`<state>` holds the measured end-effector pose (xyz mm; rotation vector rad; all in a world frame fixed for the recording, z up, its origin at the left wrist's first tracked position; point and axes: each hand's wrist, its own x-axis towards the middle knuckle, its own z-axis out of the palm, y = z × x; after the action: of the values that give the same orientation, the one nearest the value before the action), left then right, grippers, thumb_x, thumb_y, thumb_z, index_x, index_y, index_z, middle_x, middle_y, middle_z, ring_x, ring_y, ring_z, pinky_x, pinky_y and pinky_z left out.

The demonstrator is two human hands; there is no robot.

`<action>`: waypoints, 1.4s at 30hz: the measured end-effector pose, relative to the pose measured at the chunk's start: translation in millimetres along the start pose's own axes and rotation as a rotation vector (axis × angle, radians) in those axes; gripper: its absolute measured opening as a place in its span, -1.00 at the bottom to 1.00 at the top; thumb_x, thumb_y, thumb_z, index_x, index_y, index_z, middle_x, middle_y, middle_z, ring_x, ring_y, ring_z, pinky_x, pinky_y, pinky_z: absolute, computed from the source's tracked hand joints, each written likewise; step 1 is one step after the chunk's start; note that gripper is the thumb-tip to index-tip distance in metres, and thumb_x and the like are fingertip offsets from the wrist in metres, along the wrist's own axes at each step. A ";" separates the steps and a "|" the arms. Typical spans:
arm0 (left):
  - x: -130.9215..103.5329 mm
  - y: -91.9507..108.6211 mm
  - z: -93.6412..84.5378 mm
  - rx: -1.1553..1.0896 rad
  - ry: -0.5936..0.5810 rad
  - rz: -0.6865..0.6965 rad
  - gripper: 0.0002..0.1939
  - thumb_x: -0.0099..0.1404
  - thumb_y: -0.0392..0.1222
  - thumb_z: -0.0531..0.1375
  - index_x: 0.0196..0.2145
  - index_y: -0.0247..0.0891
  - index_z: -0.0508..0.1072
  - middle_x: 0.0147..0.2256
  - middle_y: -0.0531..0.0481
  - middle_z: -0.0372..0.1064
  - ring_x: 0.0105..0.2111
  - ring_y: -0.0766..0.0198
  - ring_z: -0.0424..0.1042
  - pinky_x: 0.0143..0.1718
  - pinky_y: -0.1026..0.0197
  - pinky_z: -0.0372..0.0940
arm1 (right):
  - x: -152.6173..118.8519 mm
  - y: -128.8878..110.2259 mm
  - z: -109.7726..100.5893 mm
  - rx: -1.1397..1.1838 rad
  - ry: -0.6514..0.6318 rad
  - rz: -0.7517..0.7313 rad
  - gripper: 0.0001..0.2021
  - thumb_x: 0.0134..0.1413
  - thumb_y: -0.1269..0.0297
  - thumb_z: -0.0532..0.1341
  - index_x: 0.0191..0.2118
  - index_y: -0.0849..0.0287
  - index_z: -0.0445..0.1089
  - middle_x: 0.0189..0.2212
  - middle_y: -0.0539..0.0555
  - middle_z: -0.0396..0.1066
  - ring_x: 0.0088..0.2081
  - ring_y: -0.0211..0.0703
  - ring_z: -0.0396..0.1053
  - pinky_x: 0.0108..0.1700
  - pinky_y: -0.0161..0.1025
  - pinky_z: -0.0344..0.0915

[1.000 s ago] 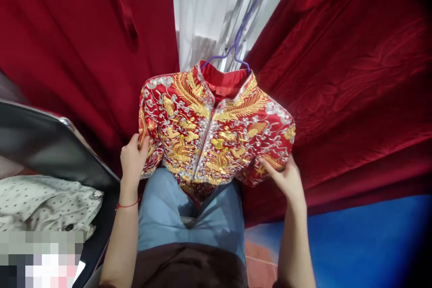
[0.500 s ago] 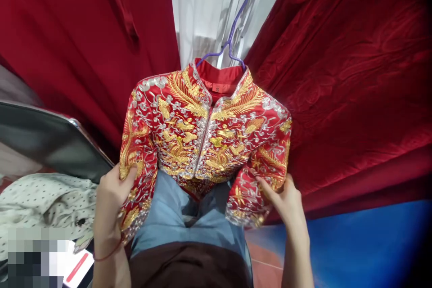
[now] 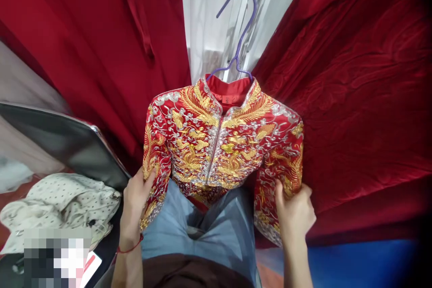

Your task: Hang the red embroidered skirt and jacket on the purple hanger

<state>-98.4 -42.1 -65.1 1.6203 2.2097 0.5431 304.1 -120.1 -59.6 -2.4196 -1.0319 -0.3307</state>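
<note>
A red jacket [image 3: 216, 144] with gold and silver embroidery hangs on a purple hanger [image 3: 237, 54], its front closed along a zip. The hanger's hook points up, attached to nothing that I can see. My left hand [image 3: 137, 198] grips the sleeve on the left side, thumb on top of the cloth. On the other side my right hand [image 3: 295, 209] is closed around the other sleeve, thumb up and fingers curled behind. The jacket's lower edge is over my legs in blue trousers [image 3: 199, 225].
Red curtains [image 3: 84, 27] hang on both sides, with white sheer cloth [image 3: 199, 13] between them. At the left stands a black chair back [image 3: 64, 139], with a dotted cloth [image 3: 64, 202] below it. A blue surface [image 3: 357, 263] lies low on the right.
The jacket and both hands sit further right and lower in view. My right hand has turned and closed more firmly round its sleeve, which now hangs straighter.
</note>
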 end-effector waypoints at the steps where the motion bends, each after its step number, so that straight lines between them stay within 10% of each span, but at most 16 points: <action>1: -1.8 3.2 -0.6 0.008 -0.004 -0.017 -0.46 0.38 0.23 -0.07 -0.04 -0.24 0.42 -0.25 -0.30 0.55 -0.19 -0.19 0.55 -0.31 0.06 0.32 | -2.1 -0.6 0.9 0.058 0.061 -0.032 -0.30 0.23 -0.16 0.01 0.14 0.45 0.25 -0.21 0.50 0.46 -0.24 0.36 0.48 -0.28 0.10 0.36; 5: -11.0 27.8 -5.0 -0.026 0.314 0.095 -0.40 0.36 0.22 0.03 0.09 -0.35 0.31 -0.03 -0.42 0.43 0.04 -0.25 0.42 -0.04 -0.15 0.32 | -6.8 -20.2 -8.0 0.185 0.313 -0.218 -0.44 0.22 -0.03 0.11 0.11 0.38 0.29 -0.01 0.53 0.35 0.08 0.43 0.29 0.10 0.31 0.19; 9: -16.7 80.7 -20.6 -0.162 0.593 0.504 -0.47 0.34 0.14 0.14 0.13 -0.22 0.29 0.16 -0.30 0.26 0.23 -0.11 0.22 0.23 -0.17 0.14 | 0.6 -62.8 -27.0 0.331 0.362 -0.396 -0.67 0.23 0.08 0.16 -0.06 0.24 0.37 -0.07 0.38 0.38 0.05 0.27 0.28 0.12 0.19 0.19; 19: 59.1 224.2 -76.5 -0.244 0.695 0.980 -0.39 0.29 0.19 0.20 0.11 -0.29 0.30 0.17 -0.31 0.30 0.28 -0.13 0.17 0.33 -0.20 -0.06 | 10.0 -170.9 -40.2 0.856 -0.088 -0.650 -0.80 0.28 0.16 0.11 -0.19 0.15 0.39 -0.28 0.12 0.48 -0.24 -0.11 0.42 -0.12 -0.14 0.34; 28: 81.9 231.9 -49.0 -0.286 0.684 0.903 -0.44 0.35 0.29 0.08 -0.05 -0.32 0.37 -0.10 -0.27 0.46 0.07 -0.09 0.38 0.17 -0.07 0.16 | 24.3 -220.5 -25.3 1.344 -0.525 -0.246 -0.64 0.11 -0.08 0.22 -0.31 0.18 0.37 -0.53 -0.01 0.43 -0.56 -0.29 0.34 -0.46 -0.28 0.30; 42: 84.1 234.5 -41.7 -0.322 0.648 0.855 -0.39 0.40 0.33 -0.07 -0.05 -0.31 0.37 -0.10 -0.24 0.45 0.06 -0.08 0.40 0.16 -0.08 0.18 | 27.0 -213.0 -18.8 1.416 -0.467 -0.274 -0.70 0.24 0.06 0.15 -0.42 0.14 0.38 -0.64 -0.08 0.31 -0.63 -0.36 0.23 -0.51 -0.31 0.21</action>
<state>50.3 98.4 83.1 2.3721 1.5023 1.7494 167.2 13.7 39.3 -1.0584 -1.1666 0.7085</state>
